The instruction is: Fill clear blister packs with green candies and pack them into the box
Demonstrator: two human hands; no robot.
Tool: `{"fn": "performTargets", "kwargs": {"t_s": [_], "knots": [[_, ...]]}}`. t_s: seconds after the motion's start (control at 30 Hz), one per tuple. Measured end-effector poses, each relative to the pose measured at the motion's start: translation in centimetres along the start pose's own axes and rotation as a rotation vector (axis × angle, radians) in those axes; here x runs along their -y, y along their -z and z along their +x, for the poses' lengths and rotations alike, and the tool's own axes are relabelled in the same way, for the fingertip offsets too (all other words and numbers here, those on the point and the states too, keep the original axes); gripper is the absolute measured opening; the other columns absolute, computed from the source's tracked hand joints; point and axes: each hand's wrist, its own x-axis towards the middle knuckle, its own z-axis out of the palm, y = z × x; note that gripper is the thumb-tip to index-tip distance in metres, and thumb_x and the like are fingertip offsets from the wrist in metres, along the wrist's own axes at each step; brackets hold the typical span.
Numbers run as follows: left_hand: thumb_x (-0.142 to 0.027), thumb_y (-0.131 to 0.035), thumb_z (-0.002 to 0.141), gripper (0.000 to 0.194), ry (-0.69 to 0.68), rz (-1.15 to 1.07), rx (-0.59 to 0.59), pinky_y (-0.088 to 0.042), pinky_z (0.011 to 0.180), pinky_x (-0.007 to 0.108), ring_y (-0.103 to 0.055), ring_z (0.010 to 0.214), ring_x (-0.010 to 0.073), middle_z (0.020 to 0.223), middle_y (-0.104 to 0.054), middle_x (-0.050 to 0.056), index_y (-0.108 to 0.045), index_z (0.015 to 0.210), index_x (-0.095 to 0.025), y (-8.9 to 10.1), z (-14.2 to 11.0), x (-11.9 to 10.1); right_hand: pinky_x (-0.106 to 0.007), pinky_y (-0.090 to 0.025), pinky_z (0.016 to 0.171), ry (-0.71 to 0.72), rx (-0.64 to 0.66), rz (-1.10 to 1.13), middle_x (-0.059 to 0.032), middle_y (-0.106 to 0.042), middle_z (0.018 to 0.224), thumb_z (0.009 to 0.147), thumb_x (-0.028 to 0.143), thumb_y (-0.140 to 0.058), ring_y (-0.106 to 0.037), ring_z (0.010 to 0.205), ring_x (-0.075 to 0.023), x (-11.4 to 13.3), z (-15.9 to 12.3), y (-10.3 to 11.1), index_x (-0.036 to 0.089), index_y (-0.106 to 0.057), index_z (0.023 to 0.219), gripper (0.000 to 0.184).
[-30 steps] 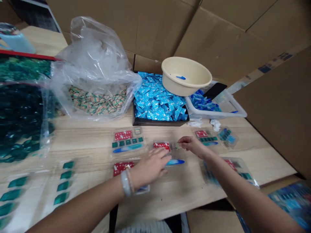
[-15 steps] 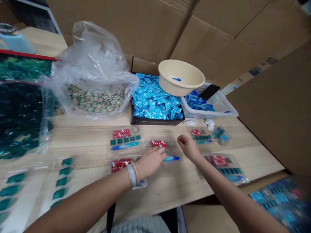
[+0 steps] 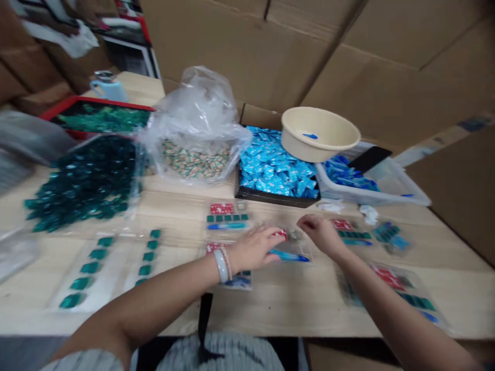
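My left hand (image 3: 259,245) lies over a clear plastic tray, its fingers stretched out and apart. Beside the fingers, the tray holds a red patterned packet (image 3: 281,235) and a blue pen-shaped piece (image 3: 292,256); the rest is partly covered. At the tray's upper right, my right hand (image 3: 319,231) is closed in a pinch, and whatever may be between its fingertips is too small to make out. Left of my hands lies a filled tray with a red packet (image 3: 221,208), a row of green squares (image 3: 227,218) and a blue pen-shaped piece (image 3: 227,226). My left forearm partly covers another tray.
Behind stand a plastic bag of small packets (image 3: 197,159), a black box of blue sachets (image 3: 276,197), a cream basin (image 3: 320,149) and a white basket (image 3: 402,191). Dark green pieces (image 3: 88,180) are heaped at left. More filled trays lie at right.
The view has swung left, so the scene sits farther right and more of the table's left side shows. Both hands stay at the same tray, the right still pinched.
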Motion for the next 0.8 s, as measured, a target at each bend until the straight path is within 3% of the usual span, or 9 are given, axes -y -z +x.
{"fn": "performTargets", "kwargs": {"t_s": [0.1,0.23,0.3,0.37,0.43,0.53,0.63,0.7,0.8], "knots": [[-0.032,-0.043,0.08,0.033,0.284,-0.061,-0.204,-0.038,0.088,0.027,-0.05,0.099,0.0161,0.107,-0.056,0.008,-0.051,0.108,-0.016,4.7,-3.1,3.2,-0.025,-0.037,0.054,0.052,-0.133,0.076,-0.0012,-0.056,0.06,0.074,0.029,-0.047,-0.049,0.056,-0.0132,6.2,3.2,0.6,0.017,-0.057,0.066,0.017],[-0.032,-0.043,0.079,0.035,0.659,0.0,-0.407,-0.043,0.08,0.03,-0.056,0.086,0.0173,0.097,-0.06,0.01,-0.053,0.104,-0.011,10.2,-8.9,6.1,-0.027,-0.037,0.06,0.191,-0.364,0.05,-0.0009,-0.05,0.056,0.075,0.034,-0.048,-0.048,0.059,-0.0136,16.3,10.8,0.5,0.015,-0.055,0.062,0.024],[-0.033,-0.044,0.078,0.036,0.71,0.018,-0.392,-0.044,0.079,0.031,-0.057,0.086,0.0179,0.098,-0.06,0.011,-0.053,0.105,-0.01,11.0,-11.9,5.4,-0.031,-0.038,0.066,0.211,-0.426,0.027,-0.004,-0.054,0.064,0.078,0.027,-0.044,-0.05,0.069,-0.0171,19.8,13.9,-0.3,0.012,-0.058,0.074,0.021],[-0.033,-0.045,0.077,0.035,0.709,0.01,-0.331,-0.043,0.081,0.032,-0.056,0.089,0.0183,0.1,-0.059,0.01,-0.054,0.104,-0.013,10.7,-15.0,3.8,-0.034,-0.039,0.073,0.277,-0.388,-0.02,-0.0086,-0.056,0.084,0.076,0.017,-0.043,-0.051,0.082,-0.0201,21.4,14.6,-1.8,0.011,-0.055,0.094,0.023],[-0.033,-0.046,0.077,0.033,0.696,-0.012,-0.281,-0.042,0.084,0.033,-0.054,0.093,0.0184,0.102,-0.059,0.008,-0.055,0.104,-0.016,9.7,-18.3,2.1,-0.035,-0.039,0.077,0.368,-0.278,-0.084,-0.0108,-0.055,0.096,0.075,0.014,-0.043,-0.05,0.089,-0.0217,21.4,12.4,-3.7,0.012,-0.051,0.104,0.03],[-0.034,-0.044,0.079,0.031,0.771,0.004,-0.321,-0.042,0.086,0.033,-0.053,0.097,0.0182,0.105,-0.057,0.006,-0.055,0.103,-0.019,8.4,-23.2,0.3,-0.034,-0.041,0.076,0.407,-0.057,-0.084,-0.0096,-0.059,0.084,0.08,0.02,-0.036,-0.054,0.082,-0.0209,20.3,5.5,-6.9,0.015,-0.057,0.094,0.025],[-0.033,-0.043,0.079,0.032,0.863,0.195,-0.412,-0.041,0.086,0.037,-0.051,0.099,0.0203,0.106,-0.055,0.009,-0.052,0.106,-0.017,7.1,-27.0,-0.7,-0.036,-0.041,0.083,0.514,0.113,0.051,-0.0113,-0.052,0.111,0.076,0.013,-0.037,-0.049,0.101,-0.0214,20.7,-0.9,-10.5,0.018,-0.043,0.118,0.043],[-0.03,-0.049,0.076,0.03,0.781,0.305,-0.305,-0.038,0.09,0.04,-0.046,0.105,0.0221,0.113,-0.052,0.008,-0.053,0.104,-0.018,5.8,-28.4,-1.3,-0.037,-0.039,0.087,0.6,0.208,0.107,-0.0113,-0.047,0.119,0.075,0.011,-0.038,-0.044,0.108,-0.0209,22.4,-3.4,-12.9,0.018,-0.041,0.12,0.046],[-0.02,-0.049,0.076,0.016,0.69,0.397,-0.146,-0.038,0.089,0.04,-0.045,0.104,0.0216,0.116,-0.049,0.007,-0.057,0.091,-0.019,3.6,-29.0,-1.8,-0.035,-0.039,0.087,0.705,0.378,0.071,-0.0099,-0.054,0.108,0.074,0.008,-0.039,-0.047,0.102,-0.0194,25.1,-4.9,-15.5,0.017,-0.051,0.11,0.039]]}}
